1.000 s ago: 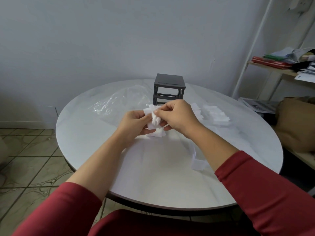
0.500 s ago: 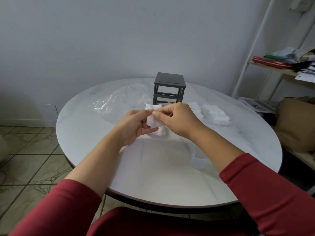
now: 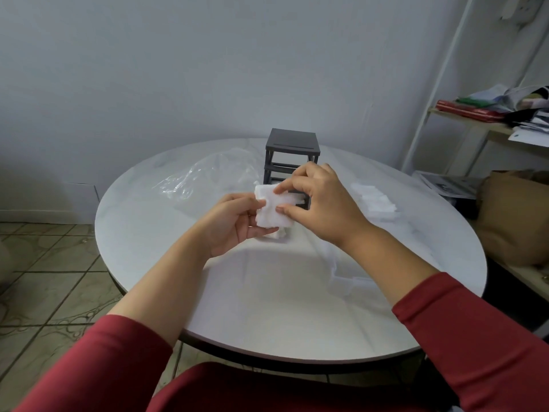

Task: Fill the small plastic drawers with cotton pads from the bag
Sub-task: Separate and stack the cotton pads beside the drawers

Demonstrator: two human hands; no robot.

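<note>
Near the drawers (image 3: 292,144), left hand (image 3: 234,223) and right hand (image 3: 322,211) now flatten pads (image 3: 274,211).

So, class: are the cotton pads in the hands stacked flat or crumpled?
Stacked flat: the cotton pads show squared edges, pinched between left hand and right hand.

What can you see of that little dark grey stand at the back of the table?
The drawer frame is dark grey, plastic-looking, with a flat square top bearing a thin slit, corner posts and open tiers in which no drawer shows. It stands upright at the far side of the white table. The right hand and cotton pads hide its lower front.
</note>
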